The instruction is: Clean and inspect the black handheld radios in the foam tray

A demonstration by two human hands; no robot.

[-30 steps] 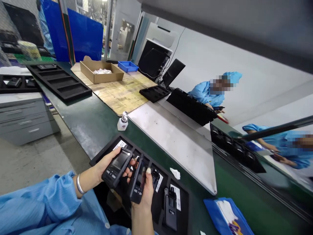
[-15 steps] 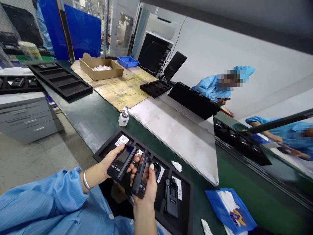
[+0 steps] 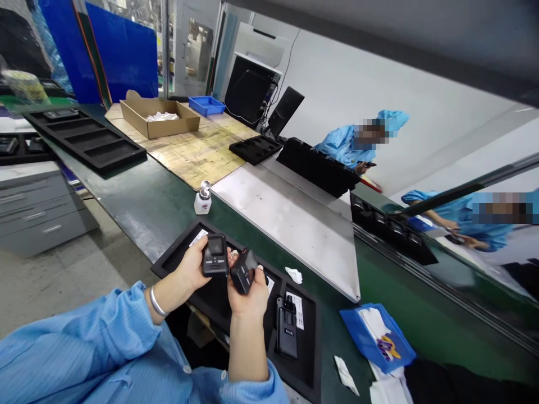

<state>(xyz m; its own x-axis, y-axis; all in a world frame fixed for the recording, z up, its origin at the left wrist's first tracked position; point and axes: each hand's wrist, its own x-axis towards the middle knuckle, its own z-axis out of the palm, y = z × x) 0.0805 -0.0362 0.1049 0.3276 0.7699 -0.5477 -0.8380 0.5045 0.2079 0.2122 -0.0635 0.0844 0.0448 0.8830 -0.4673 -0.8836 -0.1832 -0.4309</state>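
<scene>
Left forearm (image 3: 170,292) points to 2 o'clock, right forearm (image 3: 248,348) to 12, left hand (image 3: 192,270) and right hand (image 3: 252,298) curled, close together.

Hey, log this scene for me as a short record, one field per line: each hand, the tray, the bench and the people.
Left hand: grip on a black device, screen visible
Right hand: grip on a second black device, tilted
Tray: black, below the hands; a third device lies in it by a white label
Bench: white bottle beyond the tray; blue bin holding white material
People: a co-worker and another co-worker, both in blue
</scene>
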